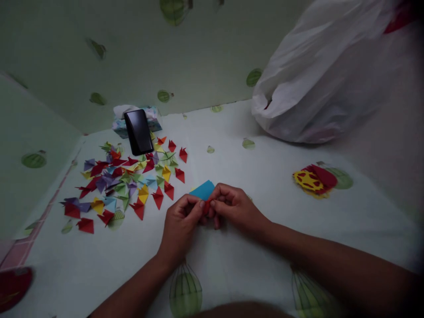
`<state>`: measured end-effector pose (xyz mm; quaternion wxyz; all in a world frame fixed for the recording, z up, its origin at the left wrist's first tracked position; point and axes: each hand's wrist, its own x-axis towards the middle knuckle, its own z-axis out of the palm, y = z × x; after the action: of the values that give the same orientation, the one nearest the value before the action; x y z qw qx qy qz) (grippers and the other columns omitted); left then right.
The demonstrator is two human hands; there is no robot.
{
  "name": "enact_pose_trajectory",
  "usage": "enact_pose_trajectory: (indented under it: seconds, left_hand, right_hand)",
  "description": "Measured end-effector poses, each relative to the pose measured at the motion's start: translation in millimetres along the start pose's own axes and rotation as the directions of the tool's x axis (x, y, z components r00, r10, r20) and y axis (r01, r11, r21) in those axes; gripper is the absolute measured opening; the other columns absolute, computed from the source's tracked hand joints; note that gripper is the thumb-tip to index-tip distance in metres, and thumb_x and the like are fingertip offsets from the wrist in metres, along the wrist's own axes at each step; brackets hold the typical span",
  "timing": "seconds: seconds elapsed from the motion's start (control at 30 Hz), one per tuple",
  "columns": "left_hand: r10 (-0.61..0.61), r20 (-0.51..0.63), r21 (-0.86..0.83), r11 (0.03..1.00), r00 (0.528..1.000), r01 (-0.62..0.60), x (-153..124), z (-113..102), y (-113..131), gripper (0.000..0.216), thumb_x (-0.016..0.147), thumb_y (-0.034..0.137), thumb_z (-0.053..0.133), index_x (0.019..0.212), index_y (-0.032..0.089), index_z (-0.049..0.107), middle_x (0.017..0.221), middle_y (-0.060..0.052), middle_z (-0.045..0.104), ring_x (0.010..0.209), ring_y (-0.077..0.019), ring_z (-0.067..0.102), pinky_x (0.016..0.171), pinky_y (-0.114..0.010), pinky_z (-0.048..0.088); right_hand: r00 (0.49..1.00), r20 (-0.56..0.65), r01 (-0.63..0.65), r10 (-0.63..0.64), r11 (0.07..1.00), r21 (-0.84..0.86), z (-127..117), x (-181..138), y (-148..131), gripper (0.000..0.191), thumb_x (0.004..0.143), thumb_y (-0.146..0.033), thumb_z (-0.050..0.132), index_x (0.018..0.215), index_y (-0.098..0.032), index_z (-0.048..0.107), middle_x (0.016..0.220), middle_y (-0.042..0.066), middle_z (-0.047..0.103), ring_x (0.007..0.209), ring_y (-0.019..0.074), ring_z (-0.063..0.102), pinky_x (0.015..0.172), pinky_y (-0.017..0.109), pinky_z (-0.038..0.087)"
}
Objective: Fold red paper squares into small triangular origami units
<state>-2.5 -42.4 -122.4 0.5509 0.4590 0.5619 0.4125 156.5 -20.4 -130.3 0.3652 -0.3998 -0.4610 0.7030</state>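
Observation:
Between my two hands is a small piece of red folded paper [207, 206], mostly covered by the fingers. My left hand [183, 221] pinches its left side with thumb and forefinger. On the other side, my right hand [232, 205] pinches it the same way, and the fingertips of both hands nearly meet. Just beyond the fingers lies blue square paper [202, 190], with a sliver of yellow at its left corner. To the left spreads a crowd of small folded paper cranes [139, 207] in red, yellow, green, blue and purple.
A black phone [139, 131] leans on a tissue box [119, 125] behind the cranes. At the back right stands a large white plastic bag [308, 84]. Red and yellow paper cutouts [309, 181] lie to the right. A red round object [15, 287] sits at the lower left.

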Motion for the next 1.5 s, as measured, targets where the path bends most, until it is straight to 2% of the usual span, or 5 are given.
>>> enact_pose_trajectory:
  seconds: [0.5,0.67,1.2,1.4,1.5]
  left_hand:
    - [0.035,0.021,0.064,0.997,0.999,-0.037,-0.2,-4.4,1.1,0.030,0.092,0.044,0.054,0.086,0.017,0.065,0.060,0.001,0.063,0.058,-0.0138,0.058,0.059,-0.024,0.046]
    - [-0.010,0.060,0.004,1.000,0.998,0.010,1.1,-2.4,0.9,0.023,0.082,0.037,0.067,0.079,0.015,0.064,0.065,0.001,0.065,0.054,-0.0106,0.056,0.055,-0.022,0.045]
    - [-0.004,0.045,0.033,0.999,0.999,0.003,1.3,1.9,4.3,0.017,0.080,0.031,0.068,0.074,0.016,0.064,0.062,0.001,0.064,0.053,-0.0107,0.055,0.053,-0.022,0.046]
    - [0.006,0.055,0.035,0.999,0.998,-0.008,-1.1,1.7,4.4,0.018,0.081,0.034,0.066,0.077,0.016,0.066,0.058,0.002,0.062,0.055,-0.0125,0.056,0.056,-0.024,0.047]
    - [0.049,0.048,0.070,0.996,0.998,-0.052,-2.0,-0.1,2.6,0.020,0.084,0.035,0.064,0.075,0.016,0.066,0.057,0.002,0.060,0.055,-0.0120,0.055,0.056,-0.023,0.045]
  right_hand:
    - [0.999,-0.017,0.051,-0.051,0.999,-0.007,-4.0,1.8,1.8,0.020,0.086,-0.034,0.062,0.078,-0.020,0.051,0.064,-0.004,0.062,0.045,0.0092,0.060,0.046,0.022,0.046]
    - [0.995,-0.048,0.081,-0.082,0.997,-0.008,-4.7,1.5,2.6,0.023,0.087,-0.037,0.062,0.078,-0.019,0.051,0.067,-0.003,0.063,0.047,0.0089,0.060,0.048,0.022,0.046]
    - [0.995,0.034,0.102,-0.098,0.986,-0.131,-6.3,2.4,3.0,0.023,0.090,-0.034,0.056,0.074,-0.019,0.050,0.063,-0.004,0.057,0.049,0.0090,0.055,0.049,0.023,0.043]
    - [0.926,0.028,0.325,-0.377,0.756,-0.569,-4.1,-1.4,2.6,0.020,0.092,-0.023,0.051,0.073,-0.020,0.052,0.062,-0.001,0.058,0.055,0.0115,0.053,0.056,0.025,0.041]
    - [0.891,0.072,0.390,-0.448,0.676,-0.625,-4.7,-2.2,2.9,0.021,0.093,-0.022,0.050,0.073,-0.019,0.054,0.066,0.001,0.061,0.059,0.0125,0.054,0.060,0.026,0.041]
